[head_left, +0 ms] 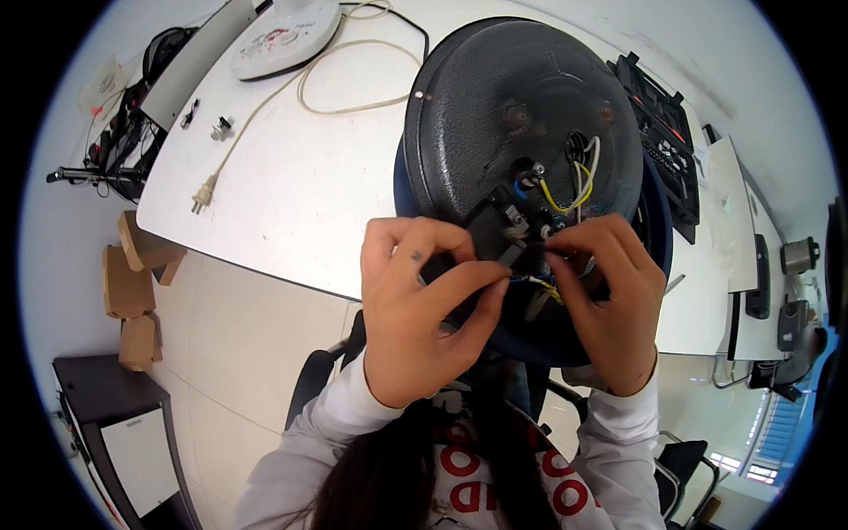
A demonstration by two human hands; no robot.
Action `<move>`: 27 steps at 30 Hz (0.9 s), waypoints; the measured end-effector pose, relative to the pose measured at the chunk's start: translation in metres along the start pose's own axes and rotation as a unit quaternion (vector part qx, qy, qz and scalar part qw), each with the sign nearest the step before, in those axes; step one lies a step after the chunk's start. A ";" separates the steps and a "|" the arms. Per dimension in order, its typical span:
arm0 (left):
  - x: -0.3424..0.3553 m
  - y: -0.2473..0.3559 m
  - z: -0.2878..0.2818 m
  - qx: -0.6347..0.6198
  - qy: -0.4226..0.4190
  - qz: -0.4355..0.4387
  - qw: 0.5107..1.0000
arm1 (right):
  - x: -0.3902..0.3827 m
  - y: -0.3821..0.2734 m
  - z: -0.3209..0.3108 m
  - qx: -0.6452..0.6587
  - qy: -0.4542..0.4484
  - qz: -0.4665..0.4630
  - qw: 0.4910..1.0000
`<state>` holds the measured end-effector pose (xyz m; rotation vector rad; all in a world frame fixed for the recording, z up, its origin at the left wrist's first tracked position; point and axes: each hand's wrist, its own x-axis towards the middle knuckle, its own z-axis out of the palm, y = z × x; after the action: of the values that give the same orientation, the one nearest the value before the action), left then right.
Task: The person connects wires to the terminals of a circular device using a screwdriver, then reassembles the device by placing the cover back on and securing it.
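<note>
Nearest: white sleeves (329, 424), then 2 bare hands working over a dark round vessel (530, 97). The thumb and forefinger of the left hand (435, 296) come together beside a thin blue wire (519, 279); whether the wire sits between them cannot be told. The right hand (611, 287) bends its thumb and forefinger toward a black fitting (510, 216); its fingertip contact is hidden, so its grip cannot be told either.

Step in hand, as judged: fine fingertip work on the wiring at the vessel's near side. The next move seems to call for 1 hand steadying the fitting while the other guides a lead, without straining the joints.

Vessel: speckled black, glossy, slightly domed face up, stepped rim at left. It lies over a dark blue shell (530, 346) at the near edge of a white table (283, 199). Yellow wire (588, 187) and white wire (594, 152) loop loosely from its face; small bright metal parts show at the fitting.

Farther: a pale cord's plug (204, 193) at left, an open black tool case (662, 132) at right, a white appliance base (284, 44) at the far side.
</note>
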<state>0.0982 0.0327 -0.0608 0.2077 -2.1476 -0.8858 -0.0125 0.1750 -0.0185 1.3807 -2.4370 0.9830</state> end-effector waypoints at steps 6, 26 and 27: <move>-0.004 -0.006 0.000 -0.004 -0.004 0.023 1.000 | -0.010 0.002 0.012 0.078 0.040 0.106 0.990; -0.012 -0.023 0.004 -0.044 -0.010 -0.012 0.999 | 0.003 -0.018 0.019 -0.239 0.079 0.002 0.968; -0.013 -0.024 0.004 -0.048 -0.010 -0.014 0.999 | 0.003 -0.015 0.018 -0.254 0.085 -0.004 0.963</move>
<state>0.1003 0.0228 -0.0859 0.1799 -2.1197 -1.0091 0.0006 0.1560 -0.0243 1.0747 -2.3228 0.4019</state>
